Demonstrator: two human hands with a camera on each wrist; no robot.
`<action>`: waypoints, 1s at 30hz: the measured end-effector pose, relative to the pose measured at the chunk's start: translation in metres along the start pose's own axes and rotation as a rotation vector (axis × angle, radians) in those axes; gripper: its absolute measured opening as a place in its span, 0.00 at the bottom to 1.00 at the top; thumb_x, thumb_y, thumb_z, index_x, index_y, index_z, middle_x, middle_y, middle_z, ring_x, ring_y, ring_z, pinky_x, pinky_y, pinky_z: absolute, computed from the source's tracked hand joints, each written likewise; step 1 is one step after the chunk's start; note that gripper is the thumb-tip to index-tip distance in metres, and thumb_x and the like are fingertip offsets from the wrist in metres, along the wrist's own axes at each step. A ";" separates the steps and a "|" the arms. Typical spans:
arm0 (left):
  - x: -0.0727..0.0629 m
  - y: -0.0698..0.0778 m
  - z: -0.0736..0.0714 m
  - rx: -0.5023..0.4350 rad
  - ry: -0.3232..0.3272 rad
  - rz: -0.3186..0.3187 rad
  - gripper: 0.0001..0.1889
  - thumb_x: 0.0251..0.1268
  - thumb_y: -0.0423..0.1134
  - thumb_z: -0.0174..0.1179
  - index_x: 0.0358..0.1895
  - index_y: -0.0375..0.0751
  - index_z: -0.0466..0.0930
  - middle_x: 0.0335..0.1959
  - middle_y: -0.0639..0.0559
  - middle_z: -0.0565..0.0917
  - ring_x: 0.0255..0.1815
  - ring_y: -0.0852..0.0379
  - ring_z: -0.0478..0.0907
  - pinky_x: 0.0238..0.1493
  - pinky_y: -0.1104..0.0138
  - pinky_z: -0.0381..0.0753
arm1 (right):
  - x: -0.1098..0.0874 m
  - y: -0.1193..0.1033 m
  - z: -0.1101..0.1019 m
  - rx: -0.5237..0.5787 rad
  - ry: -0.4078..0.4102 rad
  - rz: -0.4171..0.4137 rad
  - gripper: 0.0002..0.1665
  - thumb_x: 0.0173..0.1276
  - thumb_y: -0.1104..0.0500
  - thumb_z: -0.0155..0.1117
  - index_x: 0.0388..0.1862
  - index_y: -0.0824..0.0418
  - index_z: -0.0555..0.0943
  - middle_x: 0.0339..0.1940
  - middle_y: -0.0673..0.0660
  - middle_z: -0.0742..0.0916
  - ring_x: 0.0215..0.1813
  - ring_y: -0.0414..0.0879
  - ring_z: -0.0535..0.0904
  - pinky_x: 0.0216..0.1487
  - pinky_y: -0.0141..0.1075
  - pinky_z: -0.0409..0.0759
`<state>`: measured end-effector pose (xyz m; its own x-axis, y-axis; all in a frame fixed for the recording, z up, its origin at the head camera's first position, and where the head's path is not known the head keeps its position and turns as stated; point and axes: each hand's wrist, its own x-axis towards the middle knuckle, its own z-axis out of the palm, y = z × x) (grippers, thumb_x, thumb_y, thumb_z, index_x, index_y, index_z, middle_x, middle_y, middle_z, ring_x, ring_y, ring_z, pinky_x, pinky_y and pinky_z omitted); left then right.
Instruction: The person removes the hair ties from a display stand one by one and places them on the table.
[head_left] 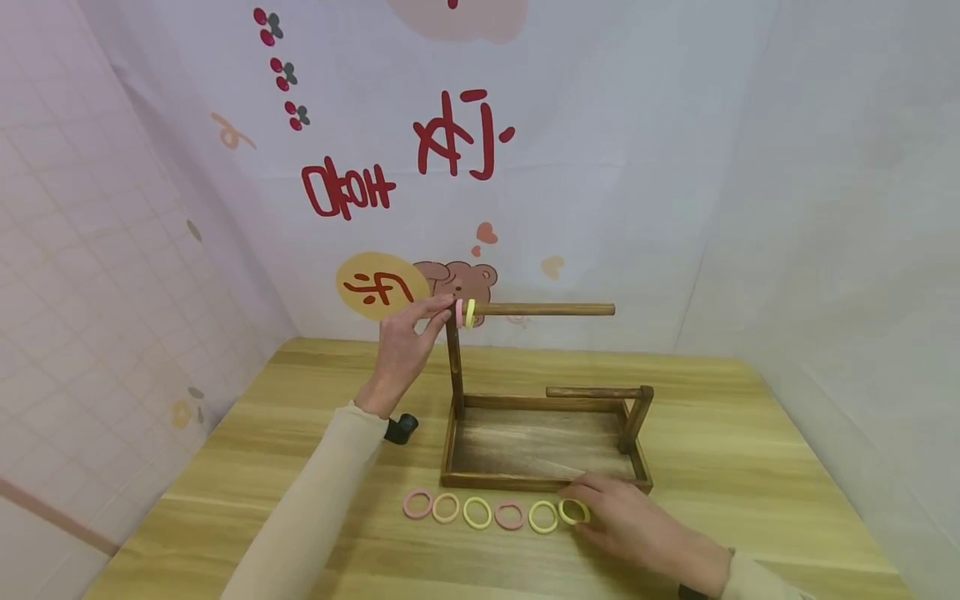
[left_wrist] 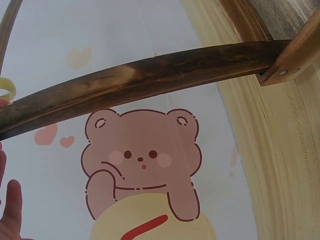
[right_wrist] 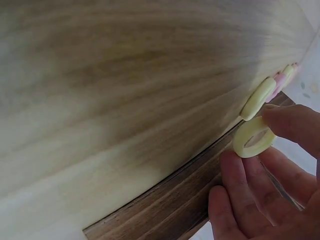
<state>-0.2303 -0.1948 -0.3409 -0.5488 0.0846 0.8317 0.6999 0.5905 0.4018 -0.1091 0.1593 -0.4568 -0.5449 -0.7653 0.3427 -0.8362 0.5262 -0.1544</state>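
Observation:
A brown wooden rack [head_left: 543, 483] stands on the table, with a long upper peg [head_left: 555, 309] and a shorter lower peg [head_left: 592, 392]. A pink ring [head_left: 459, 313] and a yellow ring [head_left: 470, 313] hang at the post end of the upper peg. There, my left hand [head_left: 405, 342] grips the top of the upright post [left_wrist: 145, 75], thumb and fingertips right beside the pink ring. Low at the rack's front edge, my right hand [head_left: 637, 521] pinches another yellow ring [right_wrist: 254, 137] between thumb and fingers, tilted up on its edge.
In a row before the rack lie several pink, orange and yellow rings, among them a yellow ring [head_left: 543, 517] and a pink ring [head_left: 417, 503]. A black object [head_left: 403, 427] shows by the left wrist. A printed cloth [head_left: 600, 167] hangs behind the table.

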 end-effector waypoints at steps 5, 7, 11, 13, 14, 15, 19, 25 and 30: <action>0.003 -0.001 0.000 -0.006 0.014 0.016 0.12 0.67 0.30 0.70 0.51 0.34 0.89 0.52 0.43 0.89 0.44 0.44 0.90 0.46 0.49 0.87 | 0.003 0.000 0.000 -0.005 -0.039 0.020 0.27 0.55 0.60 0.83 0.54 0.61 0.85 0.49 0.52 0.89 0.48 0.47 0.88 0.48 0.41 0.87; 0.003 0.000 0.000 -0.008 0.010 0.014 0.11 0.67 0.30 0.70 0.51 0.34 0.89 0.52 0.43 0.89 0.44 0.44 0.90 0.46 0.49 0.87 | 0.003 0.000 0.000 -0.012 -0.044 0.022 0.27 0.55 0.60 0.83 0.54 0.61 0.86 0.49 0.52 0.89 0.48 0.47 0.88 0.47 0.41 0.87; 0.003 0.000 0.000 -0.005 0.004 0.002 0.11 0.68 0.31 0.69 0.51 0.34 0.89 0.52 0.43 0.89 0.44 0.44 0.90 0.46 0.50 0.87 | 0.003 -0.001 0.000 -0.008 -0.054 0.025 0.26 0.54 0.60 0.83 0.52 0.61 0.86 0.46 0.50 0.89 0.46 0.45 0.87 0.45 0.40 0.87; 0.002 0.000 0.000 -0.005 0.001 -0.004 0.11 0.68 0.31 0.68 0.51 0.34 0.89 0.52 0.43 0.89 0.44 0.44 0.90 0.46 0.50 0.87 | 0.002 -0.002 0.001 -0.002 -0.058 0.028 0.26 0.54 0.61 0.84 0.52 0.61 0.87 0.45 0.49 0.88 0.45 0.44 0.87 0.44 0.39 0.87; 0.001 0.000 -0.001 -0.006 0.000 -0.008 0.11 0.68 0.30 0.69 0.51 0.34 0.89 0.52 0.43 0.89 0.44 0.44 0.90 0.47 0.49 0.87 | 0.001 -0.002 0.002 0.004 -0.061 0.027 0.25 0.53 0.62 0.84 0.51 0.60 0.87 0.44 0.49 0.88 0.44 0.43 0.87 0.43 0.38 0.87; 0.001 0.000 -0.001 -0.006 -0.001 -0.012 0.11 0.68 0.30 0.69 0.51 0.34 0.89 0.52 0.43 0.89 0.43 0.44 0.90 0.47 0.49 0.87 | 0.001 -0.002 0.003 0.006 -0.063 0.029 0.25 0.53 0.62 0.83 0.51 0.60 0.87 0.43 0.48 0.88 0.44 0.43 0.86 0.43 0.38 0.87; -0.002 0.001 -0.002 -0.004 -0.006 -0.024 0.11 0.68 0.31 0.69 0.51 0.34 0.89 0.52 0.43 0.89 0.43 0.44 0.90 0.45 0.50 0.87 | -0.002 -0.003 0.006 0.006 -0.082 0.037 0.25 0.52 0.63 0.82 0.51 0.58 0.86 0.43 0.48 0.88 0.45 0.43 0.86 0.43 0.39 0.87; -0.001 0.000 -0.001 -0.009 0.005 -0.002 0.11 0.68 0.30 0.69 0.51 0.34 0.89 0.52 0.43 0.89 0.42 0.44 0.90 0.44 0.49 0.87 | 0.006 -0.005 -0.014 0.009 -0.041 0.015 0.25 0.56 0.60 0.82 0.54 0.59 0.86 0.48 0.50 0.90 0.48 0.47 0.88 0.45 0.43 0.88; 0.001 -0.001 0.001 -0.004 0.019 0.021 0.11 0.67 0.30 0.70 0.51 0.33 0.89 0.51 0.43 0.89 0.42 0.44 0.90 0.46 0.49 0.87 | 0.031 -0.002 -0.041 -0.012 0.157 -0.062 0.26 0.52 0.63 0.84 0.51 0.60 0.87 0.47 0.54 0.91 0.45 0.49 0.90 0.41 0.40 0.88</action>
<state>-0.2322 -0.1947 -0.3411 -0.5251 0.0817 0.8471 0.7133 0.5852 0.3857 -0.1218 0.1496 -0.4080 -0.4752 -0.7296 0.4919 -0.8665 0.4851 -0.1175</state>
